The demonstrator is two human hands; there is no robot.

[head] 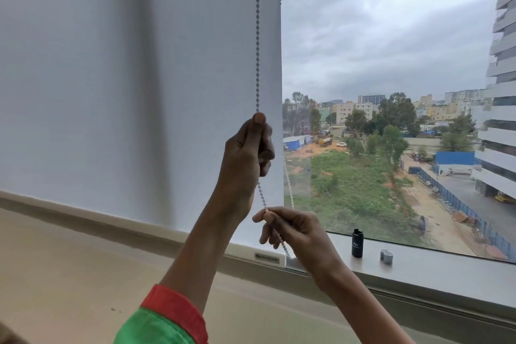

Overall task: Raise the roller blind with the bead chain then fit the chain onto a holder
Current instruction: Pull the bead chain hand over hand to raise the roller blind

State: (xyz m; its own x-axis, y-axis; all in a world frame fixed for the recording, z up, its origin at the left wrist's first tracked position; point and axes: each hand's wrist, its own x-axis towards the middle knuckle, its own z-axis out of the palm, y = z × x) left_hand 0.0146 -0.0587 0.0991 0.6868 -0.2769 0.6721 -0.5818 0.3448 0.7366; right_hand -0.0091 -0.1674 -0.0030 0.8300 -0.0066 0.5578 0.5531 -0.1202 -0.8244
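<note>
- Gripping the bead chain [257, 36] at two heights, both hands are closed on the same strand: the right hand [296, 232] pinches it low between thumb and forefinger, the left hand [248, 153] is wrapped around it higher up with the thumb pressed on top.
- Nearest the camera, a green sleeve [156, 324] with a red cuff covers the left forearm; it looks like soft woven cloth.
- Judging by position, the raising has barely begun: the roller blind [139, 78] hangs almost fully down, its bottom bar [265, 257] just above the near edge of the window sill [432, 268].
- Fitting the chain onto a holder remains to be done; I cannot tell where the holder is.
- The chain is a string of small round pale beads, taut above the left hand and slack below the right, with a second strand running along the blind's right edge.
- The blind is a matt, pale grey-white fabric, flat with soft vertical shading.
- On the smooth grey sill, toward its right end, stand a black cylindrical bottle [357, 243] and a small grey rounded piece [386, 255], well apart from the hands.
- Beyond the glass lie a grassy plot, trees, buildings and grey cloud.
</note>
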